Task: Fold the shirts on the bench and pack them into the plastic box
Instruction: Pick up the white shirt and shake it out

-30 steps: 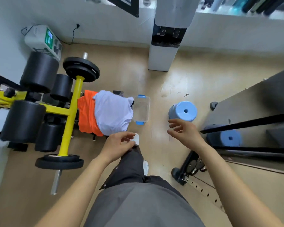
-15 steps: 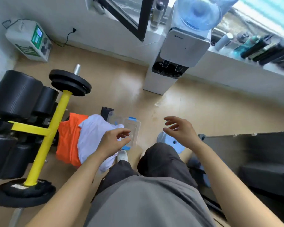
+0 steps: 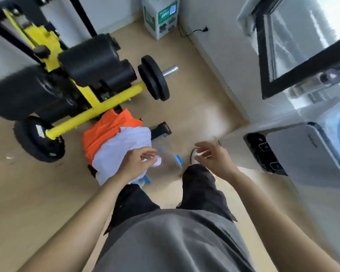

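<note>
The yellow-framed weight bench [image 3: 90,107], with its black roller pads [image 3: 86,59] and weight plate [image 3: 153,77], fills the upper left, and its worktop end is buried under the two shirts. The orange shirt [image 3: 104,130] lies crumpled at the back; the white shirt [image 3: 124,150] is heaped over it and hangs off the near edge. The clear plastic box [image 3: 169,160] with blue latches is seen blurred on the floor just beside the worktop end, partly covered by the white shirt's edge, and appears to hold nothing yet. The step in hand is judged to be the first one: neither shirt is folded and nothing is packed. The left hand [image 3: 137,161] is held low over the near edge of the white shirt, fingers curled narrowly; a bit of white cloth shows at the fingertips, but whether it is truly pinched cannot be told through the blur. The right hand [image 3: 208,156] hovers apart to the right, above the toe of a white shoe [image 3: 194,154], fingers loosely spread and holding nothing. The next move is judged to call for a firm hold on the white shirt with both hands, so that it can be lifted clear of the orange one and spread flat before folding.
</note>
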Available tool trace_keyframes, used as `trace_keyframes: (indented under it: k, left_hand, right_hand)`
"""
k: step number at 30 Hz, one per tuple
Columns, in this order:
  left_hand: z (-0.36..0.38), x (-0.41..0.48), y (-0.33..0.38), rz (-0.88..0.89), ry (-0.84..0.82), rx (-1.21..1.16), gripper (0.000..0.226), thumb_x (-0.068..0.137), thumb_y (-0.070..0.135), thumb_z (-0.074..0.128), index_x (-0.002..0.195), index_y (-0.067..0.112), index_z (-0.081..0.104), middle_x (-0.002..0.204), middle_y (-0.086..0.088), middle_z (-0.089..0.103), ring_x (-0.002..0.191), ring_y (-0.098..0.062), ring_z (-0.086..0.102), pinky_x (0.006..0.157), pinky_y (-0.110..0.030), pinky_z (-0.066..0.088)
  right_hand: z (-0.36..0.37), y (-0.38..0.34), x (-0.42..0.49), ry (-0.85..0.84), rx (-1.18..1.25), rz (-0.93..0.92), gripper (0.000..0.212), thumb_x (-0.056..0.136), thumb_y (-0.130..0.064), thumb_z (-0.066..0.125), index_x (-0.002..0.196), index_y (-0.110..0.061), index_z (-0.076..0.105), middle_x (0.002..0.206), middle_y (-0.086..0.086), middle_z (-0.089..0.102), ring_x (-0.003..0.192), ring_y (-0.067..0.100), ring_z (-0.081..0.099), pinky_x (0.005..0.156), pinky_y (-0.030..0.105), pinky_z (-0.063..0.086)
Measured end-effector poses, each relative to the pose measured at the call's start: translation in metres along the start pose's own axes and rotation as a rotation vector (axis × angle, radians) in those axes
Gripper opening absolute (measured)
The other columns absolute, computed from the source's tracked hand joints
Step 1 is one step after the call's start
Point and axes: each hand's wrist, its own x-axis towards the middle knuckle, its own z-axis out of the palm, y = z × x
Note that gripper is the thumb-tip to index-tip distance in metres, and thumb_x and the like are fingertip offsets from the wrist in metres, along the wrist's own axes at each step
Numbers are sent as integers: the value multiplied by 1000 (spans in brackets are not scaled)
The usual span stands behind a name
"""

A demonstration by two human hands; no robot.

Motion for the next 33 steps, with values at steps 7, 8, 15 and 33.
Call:
trace_keyframes:
  k: [7, 8, 15, 33]
  left_hand:
    - [59, -55, 8, -216, 314, -207, 27, 83, 23, 75, 97, 46, 70, 95, 22, 74, 95, 0, 69, 87, -17, 50]
    - [68, -64, 7, -239, 344, -245, 25, 84, 21, 74, 99, 42, 72, 96, 21, 74, 95, -2, 69, 87, -18, 50]
    - [88, -112, -40, -326, 543, -352, 25, 84, 20, 74, 108, 29, 75, 95, 13, 75, 91, -1, 69, 86, -22, 52]
    - [17, 15, -290, -372, 1019, -363, 22, 90, 23, 68, 112, 23, 72, 102, 16, 70, 100, -6, 67, 93, -29, 52]
  right_hand:
    - [-21, -15, 79, -324, -185, -264, 34, 86, -13, 74, 119, -16, 67, 96, 2, 68, 72, 3, 59, 66, 4, 43]
    - [-15, -20, 84, -349, -200, -294, 34, 85, -12, 75, 119, -15, 67, 94, 2, 67, 70, 1, 58, 65, 4, 43]
    - [69, -47, 84, -512, -330, -410, 36, 85, -15, 75, 120, -16, 67, 96, 0, 66, 71, 1, 58, 68, 6, 43]
    - [330, -74, 270, -319, -727, -787, 46, 90, -27, 69, 132, -13, 58, 133, 9, 60, 122, 32, 48, 103, 37, 38]
